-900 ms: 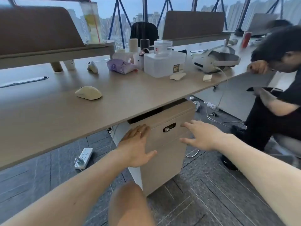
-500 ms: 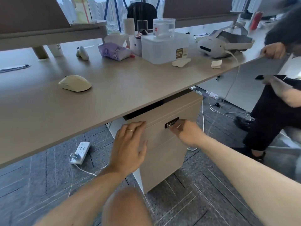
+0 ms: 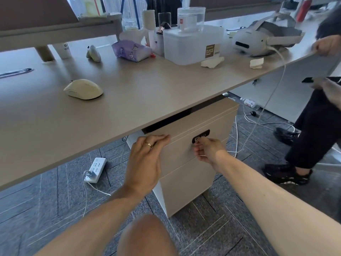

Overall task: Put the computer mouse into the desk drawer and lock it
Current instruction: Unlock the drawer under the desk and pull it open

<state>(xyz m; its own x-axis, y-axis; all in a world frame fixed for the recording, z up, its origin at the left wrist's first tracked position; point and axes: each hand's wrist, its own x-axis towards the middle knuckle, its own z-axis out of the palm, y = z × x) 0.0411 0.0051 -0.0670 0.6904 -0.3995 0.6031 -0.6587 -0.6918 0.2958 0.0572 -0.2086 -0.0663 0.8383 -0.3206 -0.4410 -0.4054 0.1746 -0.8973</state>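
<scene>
A cream computer mouse (image 3: 84, 89) lies on the desk top (image 3: 147, 93), at the left. Under the desk stands a beige drawer cabinet (image 3: 193, 163). Its top drawer (image 3: 208, 124) has a black lock plate (image 3: 201, 135) with a small metal key in it. My right hand (image 3: 208, 150) pinches that key with thumb and forefinger. My left hand (image 3: 145, 159) rests flat with fingers together against the top drawer's left front edge, a ring on one finger. The top drawer sits nearly flush with a dark gap above it.
On the desk stand a clear plastic box (image 3: 193, 43), a purple tissue pack (image 3: 132, 50), a white headset (image 3: 258, 39) with a hanging cable, and a second small mouse (image 3: 93, 53). A power strip (image 3: 96, 169) lies on the floor. A person in black (image 3: 317, 126) sits at the right. My knee (image 3: 147, 235) is below.
My right hand moved from open in front of the cabinet to the lock and closed on the key. My left hand shifted up onto the top drawer's edge. The view came closer.
</scene>
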